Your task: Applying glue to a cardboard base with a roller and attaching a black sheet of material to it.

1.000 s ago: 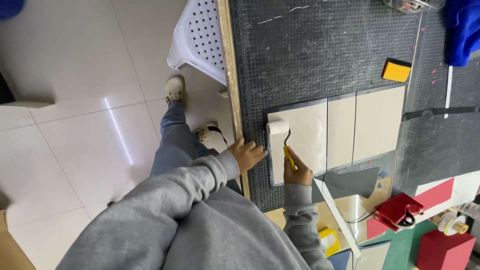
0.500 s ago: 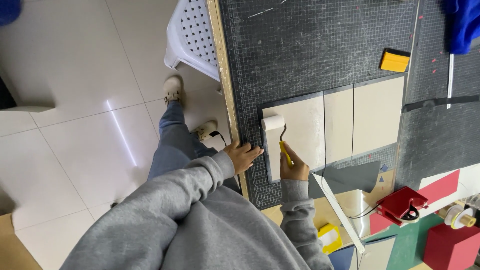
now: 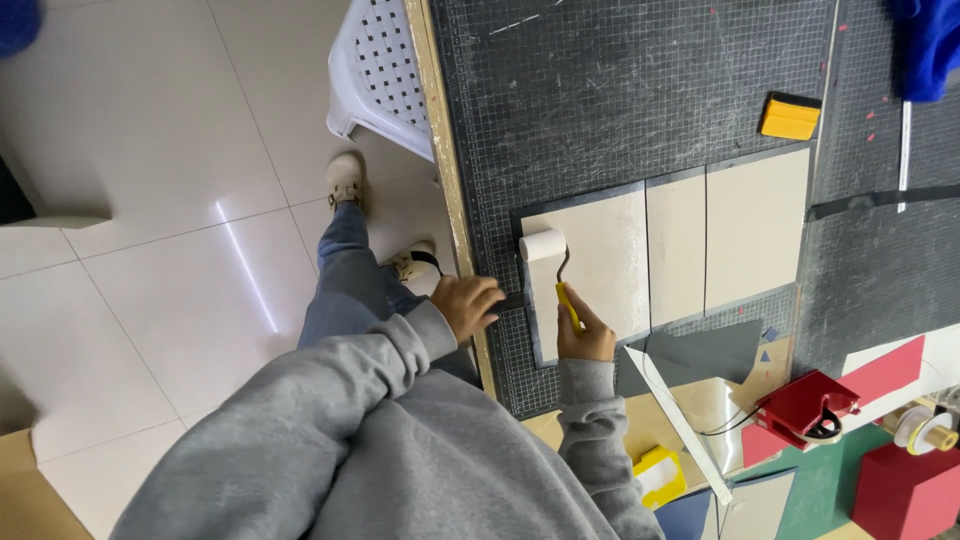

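Note:
My right hand (image 3: 585,335) grips the yellow handle of a small paint roller (image 3: 543,246). The roller's white head rests on the near left corner of a cream board (image 3: 600,265), which lies on a dark sheet on the gridded cutting mat (image 3: 620,90). Two more cream panels (image 3: 755,225) lie beside that board. My left hand (image 3: 468,305) presses down at the table's wooden edge, its fingers touching the rim of the dark sheet beside the board.
A yellow scraper (image 3: 790,117) lies further up the mat. A long white ruler (image 3: 680,425), a red tool (image 3: 805,405), a tape roll (image 3: 925,428), a red box (image 3: 905,490) and coloured sheets sit at the lower right. A white plastic stool (image 3: 385,70) stands by my feet.
The roller head has shifted slightly along the cream board's left edge. Both hands stay in about the same place, and the view has drifted a little.

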